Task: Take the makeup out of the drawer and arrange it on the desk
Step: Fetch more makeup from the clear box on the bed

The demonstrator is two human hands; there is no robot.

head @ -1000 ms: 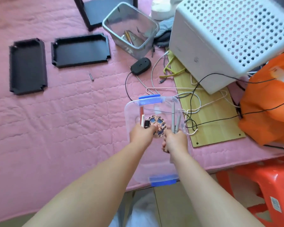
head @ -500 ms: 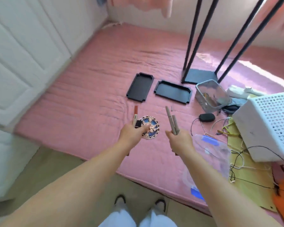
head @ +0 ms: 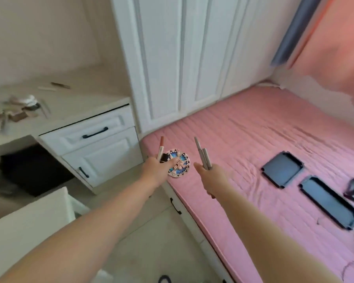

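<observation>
White wardrobe doors [head: 172, 58] fill the twelve o'clock background, with a pink quilted mattress [head: 264, 139] spreading toward three o'clock and a pale desk [head: 80, 103] at ten o'clock. Blurred makeup items [head: 20, 109] lie scattered on the desk's top; below it sits a drawer with a black handle [head: 95, 132]. Both arms reach forward at centre. The left hand [head: 157, 168] has its fingers curled around a round ornate blue compact [head: 178, 165], a slim lip pencil [head: 161, 149] standing upright and a small black piece [head: 164, 157]. Just toward three o'clock, the right hand [head: 209, 173] clamps two grey pencils [head: 202, 156], tips up. Two black trays [head: 282, 169] lie on the mattress at four o'clock.
</observation>
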